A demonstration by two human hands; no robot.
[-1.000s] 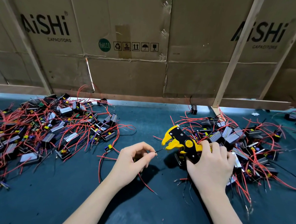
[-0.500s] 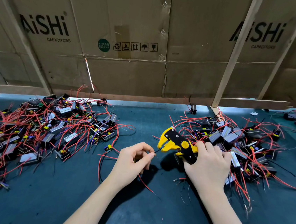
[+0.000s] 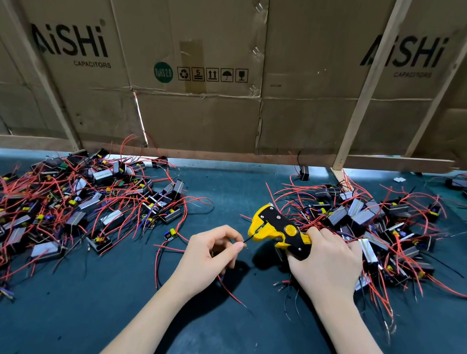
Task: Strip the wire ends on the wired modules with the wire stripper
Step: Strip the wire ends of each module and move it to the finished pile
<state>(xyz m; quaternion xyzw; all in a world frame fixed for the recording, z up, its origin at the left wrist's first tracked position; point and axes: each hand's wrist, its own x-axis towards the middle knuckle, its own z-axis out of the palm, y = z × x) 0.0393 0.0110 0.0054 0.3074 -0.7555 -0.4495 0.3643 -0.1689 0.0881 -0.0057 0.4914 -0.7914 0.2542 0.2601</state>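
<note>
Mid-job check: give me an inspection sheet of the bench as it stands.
Surface: dark blue mat.
Job's things: yellow stripper; thin black wire running into its head.
Clutter: module piles left and right.
Hands: left hand pinches the wire; right hand grips the stripper's handles.
Cables: red leads tangled through both piles, loose ones on the mat.
Surroundings: cardboard wall with wooden battens.

Cardboard sheets (image 3: 203,67) printed "AiSHi CAPACITORS" stand along the far edge of the dark teal table mat (image 3: 233,194), braced by wooden slats (image 3: 366,84).
</note>
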